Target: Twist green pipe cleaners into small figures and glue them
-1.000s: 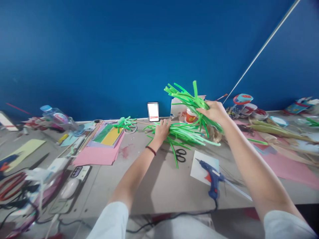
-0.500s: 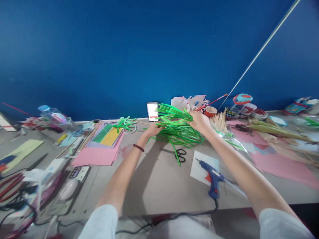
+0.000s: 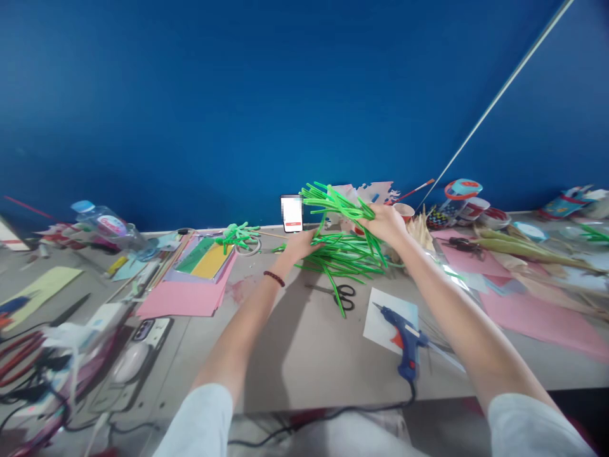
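Note:
My right hand (image 3: 386,223) is closed around a bunch of green pipe cleaners (image 3: 335,202), raised above the table, their ends fanning out to the left. Below it, more green pipe cleaners (image 3: 349,254) lie in a loose heap. At the heap's left side my left hand (image 3: 303,245) is closed on some of the stems; its fingertips are partly hidden among them. Black-handled scissors (image 3: 345,297) lie just in front of the heap, with one stem across them. A phone (image 3: 292,214) with a lit screen stands behind my left hand.
A blue hot glue gun (image 3: 403,339) rests on white paper at front right, its cord along the table edge. Coloured sheets (image 3: 185,298) and a bent green pipe-cleaner piece (image 3: 238,235) lie left. Further left are a bottle (image 3: 107,219) and power strip; tubs (image 3: 464,190) stand right.
The right hand has lifted its bunch up and slightly right, parting it from the heap on the table. My left hand has shifted a little right, into the heap's left side.

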A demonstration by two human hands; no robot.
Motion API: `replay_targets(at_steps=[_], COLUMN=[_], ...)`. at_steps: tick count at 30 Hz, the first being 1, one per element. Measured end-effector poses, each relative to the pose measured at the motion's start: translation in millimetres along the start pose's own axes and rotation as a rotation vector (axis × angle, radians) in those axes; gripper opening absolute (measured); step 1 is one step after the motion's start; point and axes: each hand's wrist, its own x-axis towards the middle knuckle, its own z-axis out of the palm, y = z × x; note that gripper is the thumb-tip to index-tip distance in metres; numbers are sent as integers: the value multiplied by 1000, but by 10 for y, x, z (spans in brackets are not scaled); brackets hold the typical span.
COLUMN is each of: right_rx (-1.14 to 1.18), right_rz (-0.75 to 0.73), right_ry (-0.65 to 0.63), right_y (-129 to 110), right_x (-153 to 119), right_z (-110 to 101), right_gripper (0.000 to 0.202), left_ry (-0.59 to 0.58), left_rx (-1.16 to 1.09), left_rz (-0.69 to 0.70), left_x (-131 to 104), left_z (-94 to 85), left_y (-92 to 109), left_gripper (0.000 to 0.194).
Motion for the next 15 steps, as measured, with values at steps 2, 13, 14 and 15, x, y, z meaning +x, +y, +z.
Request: replay_targets(at_steps=[2, 13, 14, 15], right_rx=[9, -4, 3, 12], right_rz=[1, 69, 79, 86], right_ry=[-2, 59, 71, 79], right_y=[-2, 204, 218, 227], right_x=[-6, 37, 41, 44], right_z=[-9, -100, -115, -128], right_gripper=[23, 31, 31, 32], left_ry=[-22, 118, 127, 136], left_rx=[33, -162, -207, -258], left_rz=[9, 64, 60, 51], left_x=[41, 72, 68, 63], left_z=[112, 68, 32, 1], left_y=[37, -117, -136, -151], left_gripper=[48, 26, 29, 30])
